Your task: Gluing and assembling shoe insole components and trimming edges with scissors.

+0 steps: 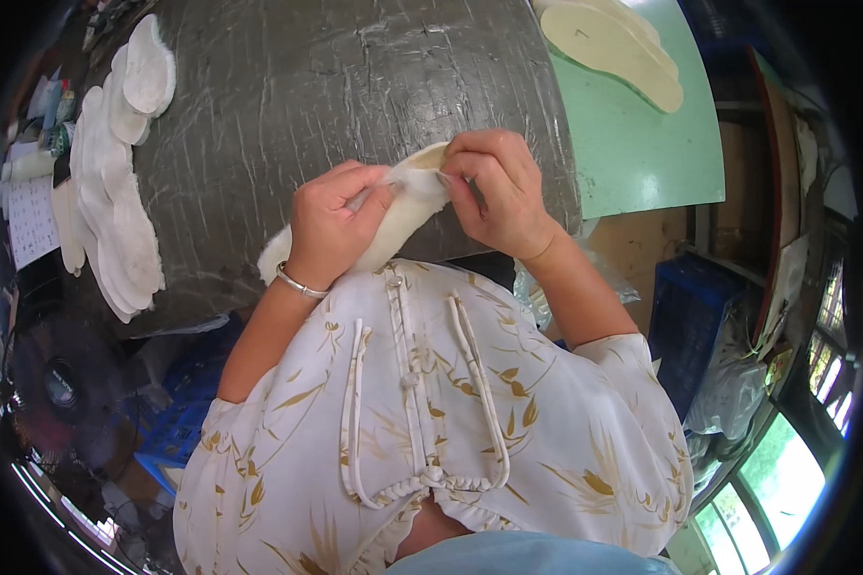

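We hold a white fleecy insole (393, 216) above the near edge of the grey tabletop (355, 96), left hand (331, 230) gripping its middle, right hand (499, 192) pinching its tip. Uneven pinching may tear the lining or let the insole slip onto the lap.

Even daylight from windows (786, 470) lower right; sharp centre; fisheye bending, dark vignette at rim.

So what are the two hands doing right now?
Left hand: closed, holding the fluffy white insole.
Right hand: closed, pinching the insole's top end.
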### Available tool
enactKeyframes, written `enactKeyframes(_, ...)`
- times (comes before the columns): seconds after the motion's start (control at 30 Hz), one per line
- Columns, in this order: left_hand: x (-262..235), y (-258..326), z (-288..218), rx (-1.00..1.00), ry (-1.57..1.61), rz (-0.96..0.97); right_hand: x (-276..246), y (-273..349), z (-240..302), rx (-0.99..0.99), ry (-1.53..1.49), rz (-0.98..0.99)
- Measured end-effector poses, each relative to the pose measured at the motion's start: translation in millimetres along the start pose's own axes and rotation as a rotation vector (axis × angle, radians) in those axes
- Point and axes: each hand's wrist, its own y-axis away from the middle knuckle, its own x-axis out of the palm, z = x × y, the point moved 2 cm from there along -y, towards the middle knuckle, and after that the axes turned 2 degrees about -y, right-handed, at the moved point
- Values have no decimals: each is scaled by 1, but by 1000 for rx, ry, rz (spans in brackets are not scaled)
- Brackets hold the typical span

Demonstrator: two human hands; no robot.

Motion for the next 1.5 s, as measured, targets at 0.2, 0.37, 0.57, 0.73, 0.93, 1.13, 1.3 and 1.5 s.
enactKeyframes(0.2, -1, 0, -13, 210, -181, -13, -1, -2, 2, 60, -8, -45)
enactKeyframes(0.37, -2, 1, -13, 375, -263, -45, -2, -3, 7, 93, -16, -21)
enactKeyframes(0.57, -2, 6, -12, 419, -281, -92, 2, 0, 10, 74, -62, -80)
enactKeyframes(0.73, 0, -1, -29, 244, -187, 43, 3, -1, 17, 5, -74, -53)
enactKeyframes(0.93, -4, -5, -34, 359, -222, -26, -8, -8, 22, 148, -213, -51)
enactKeyframes(1.13, -12, -4, -35, 447, -258, -119, -22, -11, 21, 121, -156, -1)
enactKeyframes(1.3, -6, -2, -35, 438, -262, -139, -21, -9, 22, -13, -53, -58)
enactKeyframes(1.5, -8, 0, -34, 434, -265, -77, -20, -10, 23, -41, -78, -138)
